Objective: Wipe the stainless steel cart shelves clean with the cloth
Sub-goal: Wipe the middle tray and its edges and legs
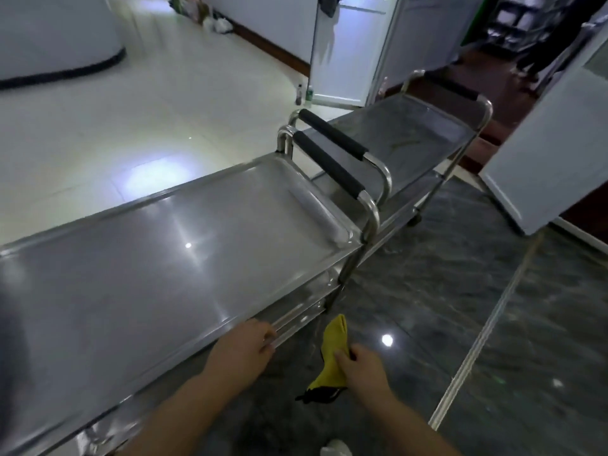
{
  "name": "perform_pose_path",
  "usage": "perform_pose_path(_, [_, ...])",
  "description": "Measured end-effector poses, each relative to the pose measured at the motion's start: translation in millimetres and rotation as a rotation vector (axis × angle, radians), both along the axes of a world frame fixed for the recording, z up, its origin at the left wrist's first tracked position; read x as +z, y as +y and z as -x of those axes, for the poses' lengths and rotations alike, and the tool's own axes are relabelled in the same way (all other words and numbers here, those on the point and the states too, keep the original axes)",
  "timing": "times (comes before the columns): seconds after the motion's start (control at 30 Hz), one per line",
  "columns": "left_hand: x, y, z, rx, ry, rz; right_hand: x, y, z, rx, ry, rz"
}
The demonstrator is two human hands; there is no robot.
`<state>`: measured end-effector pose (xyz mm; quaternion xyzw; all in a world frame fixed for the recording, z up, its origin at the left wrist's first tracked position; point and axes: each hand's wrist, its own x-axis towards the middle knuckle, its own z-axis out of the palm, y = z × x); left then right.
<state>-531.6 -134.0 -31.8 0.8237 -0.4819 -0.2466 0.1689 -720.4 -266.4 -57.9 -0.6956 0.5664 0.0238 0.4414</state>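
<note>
Pale glossy tiles [148, 103] cover the left half of the room and dark marbled flooring [444, 307] the right, with a thin metal strip [487, 327] running across the dark part. Two steel carts stand end to end between them.

From the head camera, the near cart [373, 216] fills the lower left. Its top shelf [131, 274] is bare and shiny, with ceiling lights reflected in it, and the edges of lower shelves [296, 319] show beneath it. A black foam handle [329, 164] stands at its far end, just beside the matching handle [332, 133] of the second cart [418, 133].

The left hand [245, 345] grips the front rim of the top shelf, fingers curled over the edge. The right hand [360, 365] is off the cart, out over the dark floor, and clutches a yellow cloth [332, 348]. The cloth sticks up above the fingers and hangs below them, where a dark edge shows. It touches no shelf.

White door panels [348, 51] stand behind the carts, with two small bottles [303, 93] at their foot. Bags [217, 23] lie by the far wall. Someone's dark-clad legs [536, 57] show at top right.
</note>
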Motion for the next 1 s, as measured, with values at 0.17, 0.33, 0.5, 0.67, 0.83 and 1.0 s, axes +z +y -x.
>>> perform_pose_path(0.17, [-40.9, -30.1, 22.6, 0.124, -0.011, -0.066, -52.7, -68.3, -2.6, 0.157, 0.036, -0.018])
perform_pose_path(0.33, [-101.4, -51.0, 41.9, 0.228, 0.051, -0.122, -99.7, -120.4, -5.7, 0.226, 0.058, 0.003])
perform_pose_path(0.5, [-178.0, -57.1, 31.2, 0.280, 0.091, -0.137, -150.5, -160.3, -30.5, 0.218, 0.072, 0.120])
perform_pose_path(0.67, [-259.3, -44.9, 12.8, 0.358, 0.051, -0.090, -207.7, -181.8, -70.6, 0.200, -0.002, 0.335])
perform_pose_path(0.83, [-322.8, -35.0, -4.0, 0.454, -0.056, 0.004, -278.3, -150.5, -124.2, 0.434, 0.011, 0.534])
perform_pose_path(1.0, [-371.5, -34.5, -30.2, 0.564, -0.199, 0.087, -360.1, -76.1, -163.1, 0.736, -0.260, 0.742])
